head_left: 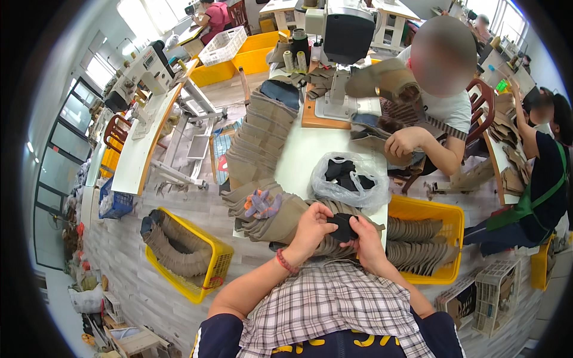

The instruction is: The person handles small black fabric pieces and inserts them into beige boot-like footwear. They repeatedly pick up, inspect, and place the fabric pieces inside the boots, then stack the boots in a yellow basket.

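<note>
Above my lap, my left hand [310, 231] and my right hand [367, 243] are closed on small black fabric pieces [341, 227], pinched between thumbs and fingers. How many pieces they hold, I cannot tell. Just beyond, a clear plastic bag [381, 190] lies open on the white table [298, 152] with similar black pieces [341, 172] inside. Beside my left hand, overlapping brown fabric pieces [253, 140] run in a long row toward the far end. On them rests a crumpled purple and orange thing [262, 204], perhaps gloves.
A yellow crate [458, 238] with stacked brown pieces stands at my right, another yellow crate [222, 265] on the floor at left. Across the table, a co-worker [441, 113] handles brown boot-shaped pieces by a sewing machine [348, 36]. Further right stands a person in a green apron [525, 206].
</note>
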`<state>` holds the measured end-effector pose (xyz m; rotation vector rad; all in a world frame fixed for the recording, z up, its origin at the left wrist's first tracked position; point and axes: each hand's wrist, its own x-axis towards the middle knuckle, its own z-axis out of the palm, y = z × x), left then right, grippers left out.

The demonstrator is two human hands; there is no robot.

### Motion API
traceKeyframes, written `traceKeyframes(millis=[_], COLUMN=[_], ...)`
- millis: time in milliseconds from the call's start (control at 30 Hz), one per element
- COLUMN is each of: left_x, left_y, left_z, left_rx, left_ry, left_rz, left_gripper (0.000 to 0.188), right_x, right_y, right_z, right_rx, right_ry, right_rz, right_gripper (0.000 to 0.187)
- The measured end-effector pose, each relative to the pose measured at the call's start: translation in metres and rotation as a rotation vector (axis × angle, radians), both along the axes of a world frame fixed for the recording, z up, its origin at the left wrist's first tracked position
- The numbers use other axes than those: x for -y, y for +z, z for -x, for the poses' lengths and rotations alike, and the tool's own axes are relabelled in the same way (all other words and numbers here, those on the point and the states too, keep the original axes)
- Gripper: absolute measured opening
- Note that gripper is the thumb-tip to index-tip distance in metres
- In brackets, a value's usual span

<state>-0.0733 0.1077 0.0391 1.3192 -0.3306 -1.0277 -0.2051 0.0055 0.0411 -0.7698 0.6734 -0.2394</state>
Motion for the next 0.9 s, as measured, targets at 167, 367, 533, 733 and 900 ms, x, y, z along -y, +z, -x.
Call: traceKeyframes(millis=[167, 367, 533, 733, 900], left_x=[0.002, -0.063, -0.106, -0.108, -0.094], left_y=[-0.001, 0.020, -0.002, -0.027, 0.006], left_z=[-0.006, -0.016, 0.003, -0.001, -0.008], left_rx=[0.077, 1.094, 1.358, 1.160, -0.057], left_ry=[-0.034, -0.165, -0.338, -0.081, 0.053], left_rz=[0.012, -0.185, -0.305, -0.223, -0.118], left_gripper=[0.028, 0.020, 0.024, 0.017, 0.010], right_x=[-0.003, 0.012, 0.003, -0.001, -0.001], right_y=[-0.009, -0.015, -0.024, -0.021, -0.017], right_z=[-0.002, 0.021, 0.026, 0.020, 0.015], right_rx=[0.041, -0.011, -0.069, -0.104, -0.118], right_ry=[0.003, -0.118, -0.095, -0.042, 0.018], right_rz=[0.173, 0.177, 0.102, 0.118, 0.169], right_gripper=[0.025, 0.027, 0.023, 0.023, 0.027])
